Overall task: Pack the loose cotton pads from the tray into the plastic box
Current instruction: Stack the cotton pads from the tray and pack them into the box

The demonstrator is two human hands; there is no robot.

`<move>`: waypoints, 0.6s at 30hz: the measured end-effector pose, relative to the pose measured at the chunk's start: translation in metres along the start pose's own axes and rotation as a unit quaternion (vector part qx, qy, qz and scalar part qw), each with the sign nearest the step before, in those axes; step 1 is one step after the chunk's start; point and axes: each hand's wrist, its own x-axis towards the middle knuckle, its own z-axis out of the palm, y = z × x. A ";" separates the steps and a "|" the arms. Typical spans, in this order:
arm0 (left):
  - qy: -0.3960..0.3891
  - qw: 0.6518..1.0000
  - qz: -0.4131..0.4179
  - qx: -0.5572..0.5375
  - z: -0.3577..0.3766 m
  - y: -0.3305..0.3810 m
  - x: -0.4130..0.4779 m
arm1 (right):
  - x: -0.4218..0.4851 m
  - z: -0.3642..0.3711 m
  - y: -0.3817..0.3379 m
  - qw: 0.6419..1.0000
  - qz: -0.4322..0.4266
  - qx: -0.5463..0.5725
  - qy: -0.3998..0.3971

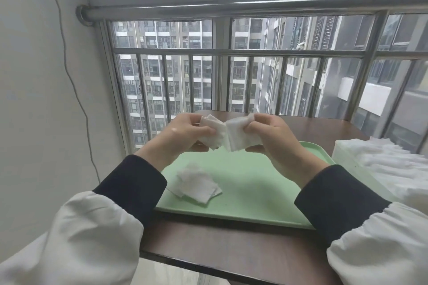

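Observation:
Both hands are raised above the pale green tray (243, 180). My left hand (183, 134) grips a small stack of white square cotton pads (214, 133). My right hand (273, 136) pinches a second stack of pads (239, 135), and the two stacks meet edge to edge between my hands. A small loose pile of cotton pads (196, 184) lies on the tray's left part. The clear plastic box (347, 152) stands at the right beside the tray, packed with rows of white pads (393, 164).
The tray rests on a dark brown table (231, 245) whose front edge is close to me. A metal window railing (231, 53) stands right behind the table. A white wall with a hanging cable (69, 76) is on the left.

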 end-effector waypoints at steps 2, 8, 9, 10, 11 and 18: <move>0.005 1.000 0.007 -0.013 0.005 -0.001 -0.002 | -0.001 0.002 0.000 1.000 0.004 0.010 0.001; 0.025 0.999 0.005 -0.022 0.007 -0.006 -0.005 | 0.000 0.002 0.000 0.996 0.010 0.023 0.085; 0.027 0.999 0.005 -0.022 0.006 -0.006 -0.006 | 0.001 0.001 0.001 0.995 0.011 0.028 0.100; 0.029 0.999 0.006 -0.022 0.006 -0.006 -0.006 | 0.001 0.000 0.000 0.993 0.014 0.036 0.111; 0.029 0.999 0.008 -0.022 0.006 -0.007 -0.006 | 0.001 0.000 0.000 0.992 0.017 0.047 0.116; 0.021 0.999 0.030 -0.009 0.008 -0.006 -0.009 | 0.001 -0.002 -0.001 0.992 0.018 0.125 0.030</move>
